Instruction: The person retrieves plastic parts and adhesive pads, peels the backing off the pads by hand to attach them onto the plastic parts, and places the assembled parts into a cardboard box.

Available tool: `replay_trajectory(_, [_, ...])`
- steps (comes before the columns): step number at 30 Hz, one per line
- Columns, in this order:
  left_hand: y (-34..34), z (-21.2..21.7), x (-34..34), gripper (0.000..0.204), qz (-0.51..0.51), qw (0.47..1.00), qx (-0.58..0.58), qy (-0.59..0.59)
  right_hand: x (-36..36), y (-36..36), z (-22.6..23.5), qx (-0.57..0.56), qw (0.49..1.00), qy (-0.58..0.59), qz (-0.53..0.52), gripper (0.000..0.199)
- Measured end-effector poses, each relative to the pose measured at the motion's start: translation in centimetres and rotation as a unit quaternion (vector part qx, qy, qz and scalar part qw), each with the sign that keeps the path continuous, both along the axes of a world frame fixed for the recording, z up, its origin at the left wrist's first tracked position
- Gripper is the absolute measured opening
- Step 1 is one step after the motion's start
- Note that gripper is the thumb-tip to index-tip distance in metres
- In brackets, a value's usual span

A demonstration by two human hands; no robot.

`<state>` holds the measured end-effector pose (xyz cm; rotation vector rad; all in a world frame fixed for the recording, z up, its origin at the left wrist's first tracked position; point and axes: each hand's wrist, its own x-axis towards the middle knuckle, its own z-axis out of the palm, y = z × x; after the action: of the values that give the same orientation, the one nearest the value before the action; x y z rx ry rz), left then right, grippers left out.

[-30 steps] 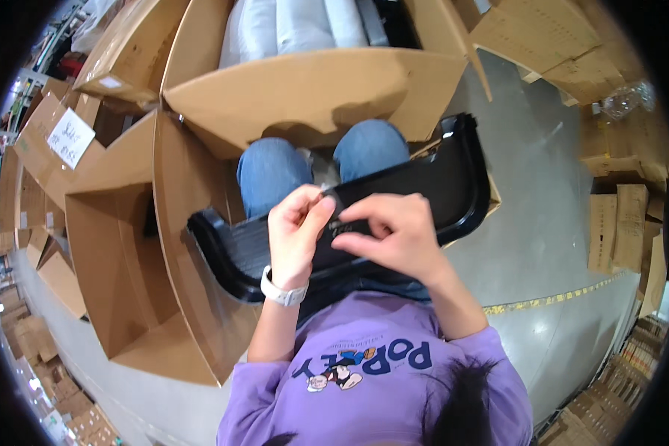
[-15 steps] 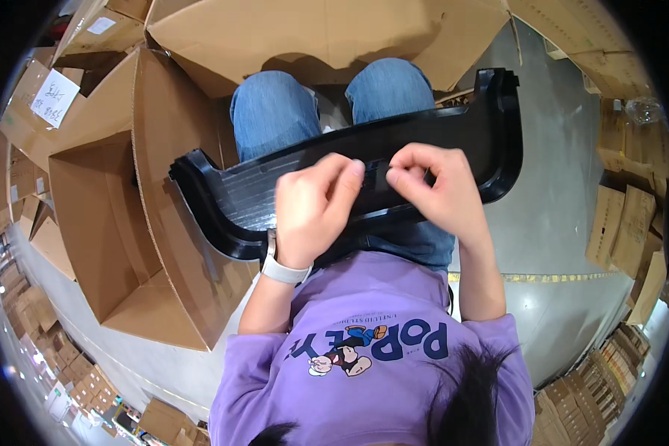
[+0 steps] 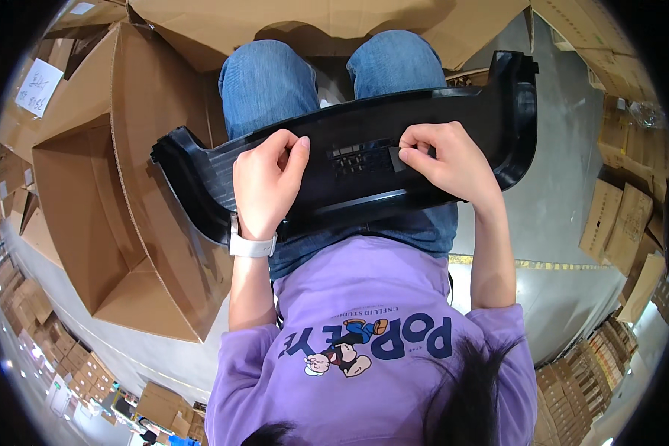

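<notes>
Across my lap lies a long black plastic panel (image 3: pixel 438 111) with upturned, curved ends. Near its middle is a rectangular patch (image 3: pixel 358 158) with small slots or light markings. My right hand (image 3: pixel 442 152) pinches a small dark grey flap (image 3: pixel 397 159) at the right end of this patch, thumb against forefinger. Left of the patch, my left hand (image 3: pixel 269 175) is over the panel with thumb and forefinger pressed together. Whatever may be between those fingertips is too small to make out.
A large opened cardboard box (image 3: pixel 89 215) stands at my left, and another big carton (image 3: pixel 334 18) lies beyond my knees. Stacked cartons (image 3: pixel 609 219) line the right side. Grey floor (image 3: pixel 565 178) shows between them and me.
My hands have moved apart: the left went left, the right slightly right and up. The slotted patch between them now shows. The panel sits a little farther up in view.
</notes>
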<state>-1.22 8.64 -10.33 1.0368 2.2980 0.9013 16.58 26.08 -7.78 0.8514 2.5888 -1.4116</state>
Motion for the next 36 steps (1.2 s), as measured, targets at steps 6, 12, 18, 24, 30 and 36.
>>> replay_trajectory(6, [0.1,-0.2,-0.2,0.022,0.0,1.0,0.006,0.002,0.1,-0.3,-0.6,0.005,1.0,0.021,-0.01,0.012])
replay_trajectory(12, [0.1,-0.2,-0.1,0.022,0.004,1.0,0.013,0.0,0.2,-0.6,-0.9,0.014,0.999,0.019,-0.027,0.011])
replay_trajectory(18, [0.1,-0.4,0.0,0.023,0.007,1.0,0.015,0.006,0.0,-1.1,-1.0,0.056,0.998,0.006,-0.033,0.012])
replay_trajectory(24, [0.3,0.4,-0.2,0.022,-0.021,1.0,0.008,0.009,0.0,-1.3,-0.3,0.131,0.991,-0.017,-0.026,0.018])
replay_trajectory(30, [1.4,3.0,-0.9,0.019,-0.074,0.993,0.047,0.073,-0.2,-1.2,-0.1,0.172,0.985,-0.027,-0.017,0.023])
replay_trajectory(36, [6.0,3.6,-5.5,0.032,-0.185,0.927,0.109,0.308,1.7,-1.0,0.2,0.21,0.976,-0.046,0.043,0.027])
